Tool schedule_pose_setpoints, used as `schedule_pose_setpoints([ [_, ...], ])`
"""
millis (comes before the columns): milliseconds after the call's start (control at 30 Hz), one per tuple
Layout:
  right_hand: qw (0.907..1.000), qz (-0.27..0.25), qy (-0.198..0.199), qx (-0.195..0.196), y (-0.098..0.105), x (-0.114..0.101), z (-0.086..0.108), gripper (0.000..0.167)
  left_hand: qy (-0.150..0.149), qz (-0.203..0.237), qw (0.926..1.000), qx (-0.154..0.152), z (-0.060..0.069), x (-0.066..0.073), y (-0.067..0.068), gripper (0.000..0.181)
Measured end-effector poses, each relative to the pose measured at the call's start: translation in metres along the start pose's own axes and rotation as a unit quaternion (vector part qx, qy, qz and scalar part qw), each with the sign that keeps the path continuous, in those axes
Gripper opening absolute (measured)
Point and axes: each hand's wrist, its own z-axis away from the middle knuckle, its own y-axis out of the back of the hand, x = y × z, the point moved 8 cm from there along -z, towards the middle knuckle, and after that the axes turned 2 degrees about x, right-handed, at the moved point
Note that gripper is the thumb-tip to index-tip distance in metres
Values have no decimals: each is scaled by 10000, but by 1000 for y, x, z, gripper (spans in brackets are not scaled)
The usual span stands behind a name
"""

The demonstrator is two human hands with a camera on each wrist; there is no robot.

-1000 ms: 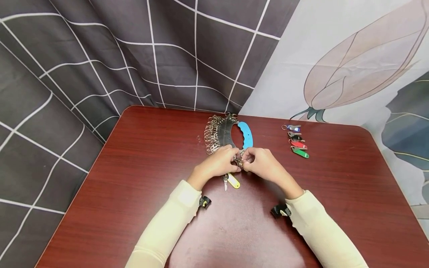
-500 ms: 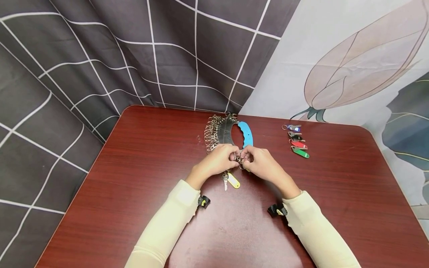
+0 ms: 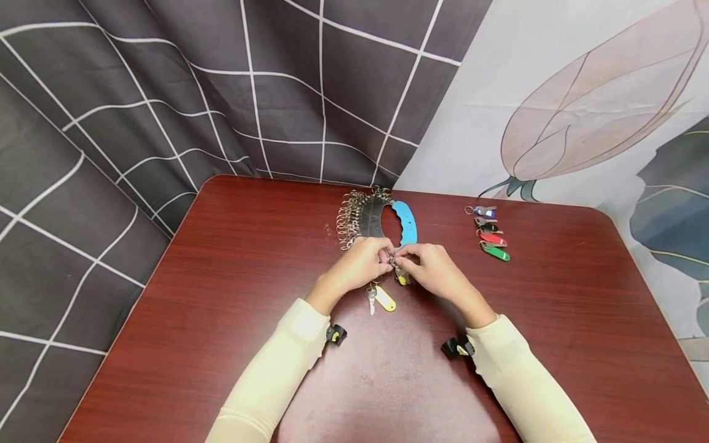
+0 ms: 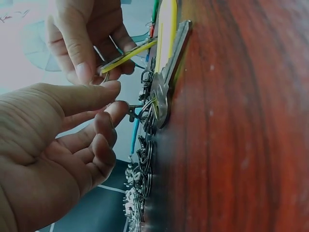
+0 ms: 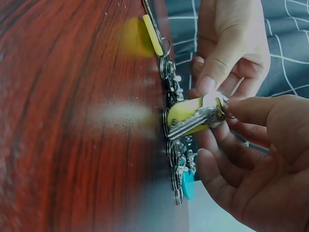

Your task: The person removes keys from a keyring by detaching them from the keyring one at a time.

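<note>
My left hand (image 3: 362,261) pinches a small metal clasp (image 4: 132,114) at the near end of a fanned key holder (image 3: 372,220) with a blue handle (image 3: 407,223). Close against it, my right hand (image 3: 434,271) pinches the ring of a key with a yellow tag (image 5: 186,110); the key (image 5: 190,123) lies along the tag. Both fingertips meet at the ring, so whether ring and clasp are joined is hidden. Another key (image 3: 372,300) with a yellow tag (image 3: 384,298) lies on the table just below the left hand, its ring near the holder.
Many metal rings and clasps (image 3: 348,218) fringe the holder's left side. At the right of the dark red table (image 3: 249,246) lies a column of tagged keys: blue (image 3: 485,211), black (image 3: 488,227), red (image 3: 493,239) and green (image 3: 495,251). A grey checked curtain (image 3: 288,111) hangs behind.
My right hand has shifted slightly, and its fingers lie straighter. The yellow-tagged key between the hands now hangs in plain sight below the fingertips. The left hand has barely moved.
</note>
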Motion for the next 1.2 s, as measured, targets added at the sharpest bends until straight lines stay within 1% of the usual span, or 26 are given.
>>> schedule_pose_setpoints([
  [100,9999,-53,9,99,1,0,0,15,-10,46,10000,54,0,-1,1,19],
  [267,9998,-126,-5,166,2,3,-1,15,-138,-120,9994,280,-2,-1,4,19],
  [367,9997,-164,-14,159,1,5,-1,15,-224,-100,9990,378,-3,-1,6,15],
  [500,9997,-210,6,129,0,5,-1,15,-409,-181,9979,473,-5,1,10,9],
  [600,9997,-238,22,106,0,4,-1,15,-524,-293,9972,450,-5,2,12,10],
  [733,9996,-246,20,116,0,4,-1,14,-602,-377,9969,324,-8,1,13,10],
  [867,9995,-240,58,184,1,4,-1,14,-697,-458,9960,329,-9,1,15,10],
  [967,9994,-244,85,228,2,4,-2,14,-778,-430,9954,344,-9,2,16,10],
  [1200,9993,-271,74,240,2,5,-1,15,-839,-337,9955,281,-10,3,16,9],
])
